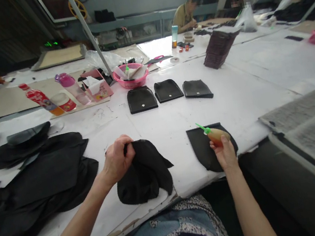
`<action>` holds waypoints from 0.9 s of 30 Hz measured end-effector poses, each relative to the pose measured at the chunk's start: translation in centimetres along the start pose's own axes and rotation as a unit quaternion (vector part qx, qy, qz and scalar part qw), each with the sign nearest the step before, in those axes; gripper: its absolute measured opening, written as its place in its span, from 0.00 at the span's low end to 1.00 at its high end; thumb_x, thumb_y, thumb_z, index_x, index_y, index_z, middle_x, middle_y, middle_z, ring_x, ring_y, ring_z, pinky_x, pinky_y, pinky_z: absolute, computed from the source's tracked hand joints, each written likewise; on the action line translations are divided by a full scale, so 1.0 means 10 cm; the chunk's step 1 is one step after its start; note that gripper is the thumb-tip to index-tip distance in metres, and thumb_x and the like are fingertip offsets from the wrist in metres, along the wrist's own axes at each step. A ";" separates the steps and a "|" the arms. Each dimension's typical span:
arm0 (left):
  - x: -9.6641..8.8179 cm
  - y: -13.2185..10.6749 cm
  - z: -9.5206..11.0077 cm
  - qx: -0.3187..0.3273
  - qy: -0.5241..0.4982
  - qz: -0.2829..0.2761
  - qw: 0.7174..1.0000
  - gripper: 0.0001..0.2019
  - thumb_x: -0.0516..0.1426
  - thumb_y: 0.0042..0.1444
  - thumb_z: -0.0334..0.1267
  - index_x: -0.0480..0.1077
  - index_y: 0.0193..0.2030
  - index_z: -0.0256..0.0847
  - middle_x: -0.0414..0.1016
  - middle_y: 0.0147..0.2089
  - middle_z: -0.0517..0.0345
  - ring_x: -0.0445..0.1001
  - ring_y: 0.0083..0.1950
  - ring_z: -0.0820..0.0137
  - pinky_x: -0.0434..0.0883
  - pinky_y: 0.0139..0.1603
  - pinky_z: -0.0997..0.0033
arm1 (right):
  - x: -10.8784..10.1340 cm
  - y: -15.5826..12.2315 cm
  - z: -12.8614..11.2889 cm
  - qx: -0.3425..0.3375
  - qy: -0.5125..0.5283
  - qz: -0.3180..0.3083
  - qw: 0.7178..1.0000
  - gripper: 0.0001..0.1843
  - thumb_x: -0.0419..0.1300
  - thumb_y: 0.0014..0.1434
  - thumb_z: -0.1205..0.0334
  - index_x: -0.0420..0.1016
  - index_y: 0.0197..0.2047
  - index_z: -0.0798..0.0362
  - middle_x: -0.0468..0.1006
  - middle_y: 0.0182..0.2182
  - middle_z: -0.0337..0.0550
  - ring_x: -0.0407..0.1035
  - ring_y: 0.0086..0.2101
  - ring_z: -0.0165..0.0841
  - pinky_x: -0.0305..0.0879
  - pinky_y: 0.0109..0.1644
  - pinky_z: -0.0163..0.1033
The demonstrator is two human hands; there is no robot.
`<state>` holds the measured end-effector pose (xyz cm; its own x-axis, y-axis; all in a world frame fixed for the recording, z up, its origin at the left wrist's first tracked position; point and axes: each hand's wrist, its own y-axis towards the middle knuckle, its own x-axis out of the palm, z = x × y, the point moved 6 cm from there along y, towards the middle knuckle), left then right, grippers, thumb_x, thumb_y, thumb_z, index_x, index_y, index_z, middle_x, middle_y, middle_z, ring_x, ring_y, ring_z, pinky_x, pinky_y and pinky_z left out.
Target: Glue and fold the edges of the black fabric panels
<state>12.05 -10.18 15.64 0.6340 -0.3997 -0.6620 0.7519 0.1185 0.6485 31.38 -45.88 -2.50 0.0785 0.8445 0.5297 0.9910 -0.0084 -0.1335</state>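
My left hand (pixel 118 158) is closed on a crumpled piece of black fabric (pixel 145 173) lying near the front edge of the white table (pixel 247 90). My right hand (pixel 224 153) grips a small orange glue bottle (pixel 215 134) with a green nozzle, tip pointing up and to the left. Under that bottle a flat black cut piece (pixel 201 147) lies at the table edge. Three finished black pieces (pixel 168 91) sit in a row farther back.
A heap of black fabric (pixel 40 179) covers the left side. A pink basin (pixel 131 76), drink bottles (pixel 41 100) and a pink tissue pack stand behind. A stack of dark pieces (pixel 218 48) is at back right. Another person (pixel 188 13) sits far off. Grey boards (pixel 314 127) lie right.
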 end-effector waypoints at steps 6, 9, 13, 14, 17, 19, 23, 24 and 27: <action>0.26 0.33 0.21 -0.141 -0.207 -0.075 0.965 0.09 0.58 0.59 0.44 0.69 0.38 0.40 0.70 0.27 0.63 0.68 0.25 0.77 0.64 0.26 0.79 | 0.00 -0.01 0.00 0.006 0.000 0.005 1.000 0.27 0.73 0.47 0.49 0.72 0.44 0.54 0.79 0.32 0.42 0.72 0.26 0.29 0.69 0.25 0.32; 0.83 0.43 0.09 -0.214 -0.305 -0.157 0.915 0.17 0.60 0.56 0.52 0.69 0.35 0.38 0.68 0.25 0.63 0.65 0.24 0.77 0.59 0.23 0.79 | 0.01 -0.01 0.00 0.009 0.001 0.004 1.000 0.27 0.74 0.46 0.48 0.71 0.44 0.53 0.80 0.32 0.41 0.73 0.26 0.29 0.69 0.26 0.31; 1.70 0.37 -0.15 -0.279 -0.320 -0.236 0.874 0.20 0.60 0.52 0.55 0.68 0.31 0.38 0.69 0.24 0.61 0.66 0.24 0.74 0.59 0.24 0.76 | 0.02 -0.02 -0.01 0.011 0.004 0.004 1.000 0.27 0.74 0.46 0.49 0.71 0.44 0.52 0.80 0.32 0.40 0.73 0.25 0.30 0.69 0.25 0.32; 1.88 0.35 -0.19 -0.267 -0.289 -0.251 0.884 0.18 0.61 0.51 0.54 0.69 0.30 0.38 0.69 0.24 0.61 0.66 0.25 0.73 0.59 0.25 0.75 | 0.02 -0.03 -0.01 0.010 0.005 0.003 1.000 0.27 0.74 0.46 0.49 0.71 0.44 0.52 0.80 0.32 0.40 0.73 0.25 0.30 0.69 0.25 0.32; 2.23 0.30 -0.20 -0.235 -0.232 -0.289 0.899 0.15 0.63 0.48 0.49 0.70 0.27 0.39 0.70 0.24 0.60 0.67 0.27 0.71 0.59 0.28 0.73 | 0.02 -0.03 -0.02 0.008 0.009 0.001 1.000 0.27 0.74 0.47 0.48 0.71 0.44 0.52 0.80 0.33 0.40 0.73 0.26 0.30 0.70 0.26 0.32; 2.31 0.31 -0.16 -0.232 -0.233 -0.299 0.896 0.14 0.63 0.48 0.48 0.71 0.27 0.38 0.70 0.24 0.60 0.67 0.27 0.71 0.58 0.28 0.73 | 0.02 -0.04 -0.02 0.008 0.011 0.001 1.000 0.26 0.74 0.47 0.49 0.71 0.44 0.52 0.80 0.33 0.40 0.73 0.26 0.29 0.70 0.26 0.32; 2.11 0.40 0.16 -0.218 -0.286 -0.345 0.867 0.19 0.61 0.50 0.54 0.71 0.27 0.37 0.66 0.23 0.62 0.62 0.25 0.74 0.56 0.26 0.75 | 0.02 -0.03 -0.01 0.013 0.011 -0.001 1.000 0.27 0.74 0.47 0.49 0.72 0.44 0.53 0.81 0.34 0.41 0.73 0.26 0.30 0.70 0.26 0.32; 2.00 0.42 0.29 -0.217 -0.321 -0.366 0.846 0.21 0.61 0.51 0.57 0.70 0.27 0.37 0.64 0.22 0.63 0.60 0.24 0.76 0.54 0.25 0.75 | 0.02 -0.02 -0.01 0.015 0.011 -0.001 1.000 0.27 0.74 0.46 0.49 0.72 0.44 0.53 0.80 0.33 0.41 0.73 0.26 0.30 0.69 0.25 0.32; 1.65 0.48 0.72 -0.223 -0.443 -0.417 0.762 0.25 0.59 0.53 0.61 0.66 0.27 0.37 0.58 0.22 0.66 0.54 0.22 0.79 0.50 0.23 0.77 | 0.00 -0.01 0.00 0.022 0.010 0.002 1.000 0.27 0.74 0.46 0.48 0.73 0.44 0.54 0.80 0.32 0.41 0.72 0.25 0.30 0.69 0.24 0.31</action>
<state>24.78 -22.71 10.53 -0.3200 -0.9381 -0.1328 0.9381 -0.2942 -0.1827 31.32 -45.84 -2.52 0.0844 0.8338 0.5456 0.9850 0.0128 -0.1720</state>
